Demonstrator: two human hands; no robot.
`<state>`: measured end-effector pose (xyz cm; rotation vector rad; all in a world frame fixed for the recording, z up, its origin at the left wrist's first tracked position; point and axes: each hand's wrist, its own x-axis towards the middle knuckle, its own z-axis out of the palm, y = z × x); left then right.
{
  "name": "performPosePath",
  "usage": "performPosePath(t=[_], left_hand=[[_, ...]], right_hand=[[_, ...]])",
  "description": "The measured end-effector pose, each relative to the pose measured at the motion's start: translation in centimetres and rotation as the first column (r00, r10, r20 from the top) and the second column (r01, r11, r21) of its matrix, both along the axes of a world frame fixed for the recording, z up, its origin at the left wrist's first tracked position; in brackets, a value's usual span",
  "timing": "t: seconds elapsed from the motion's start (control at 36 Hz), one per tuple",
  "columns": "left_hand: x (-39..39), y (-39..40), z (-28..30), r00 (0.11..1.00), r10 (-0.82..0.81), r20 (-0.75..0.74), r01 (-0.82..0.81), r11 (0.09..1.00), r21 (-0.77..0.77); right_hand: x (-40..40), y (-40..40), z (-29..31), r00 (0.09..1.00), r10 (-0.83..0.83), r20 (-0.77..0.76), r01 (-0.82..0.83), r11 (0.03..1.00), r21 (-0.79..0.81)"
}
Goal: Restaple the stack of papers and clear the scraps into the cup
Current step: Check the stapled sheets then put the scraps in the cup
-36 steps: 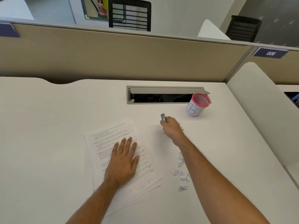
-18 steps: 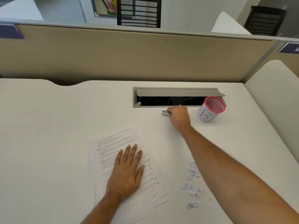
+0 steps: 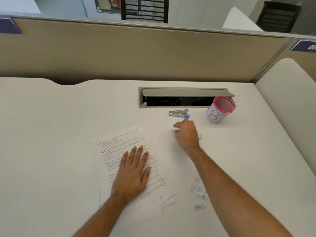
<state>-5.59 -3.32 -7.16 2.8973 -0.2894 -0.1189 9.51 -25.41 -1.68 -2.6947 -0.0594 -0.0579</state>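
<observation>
Two hands: both in view, neither holding a tool.
Left hand (image 3: 132, 171): fingers spread, palm pressed flat on the stack of papers (image 3: 130, 161); likely pinning the fanned sheets so they do not slide.
Right hand (image 3: 186, 134): loosely curled, empty, hovering over the desk (image 3: 51, 134) just near of the stapler.
Stapler (image 3: 179, 113): lies on its side, far of the right hand, near edge of the cable tray (image 3: 184, 97); apart from the fingers.
Cup (image 3: 220, 110): upright, right of the stapler, mouth open for scraps.
Scraps (image 3: 198, 192): scattered right of the stack, partly beside the right forearm; none visibly in the cup.
Stack state: lower sheets misaligned; whether a staple is in place cannot be told.
</observation>
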Motion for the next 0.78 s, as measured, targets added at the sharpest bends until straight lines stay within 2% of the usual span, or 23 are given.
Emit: performPosePath(t=[0.28,0.47,0.78], left_hand=[[-0.1,0.0,0.3,1.0,-0.005,0.003,0.005,1.0,-0.017],[-0.2,-0.1,0.3,1.0,-0.008,0.023,0.008,0.999,-0.037],[-0.2,-0.1,0.4,1.0,-0.006,0.021,0.007,0.999,-0.048]], right_hand=[[-7.5,0.4,-0.8,0.988,-0.092,-0.124,0.105,0.989,0.103],[-10.3,0.1,-1.0,0.957,-0.217,-0.193,0.245,0.959,0.14],[-10.9,1.6,-1.2,0.95,-0.26,-0.172,0.279,0.955,0.099]])
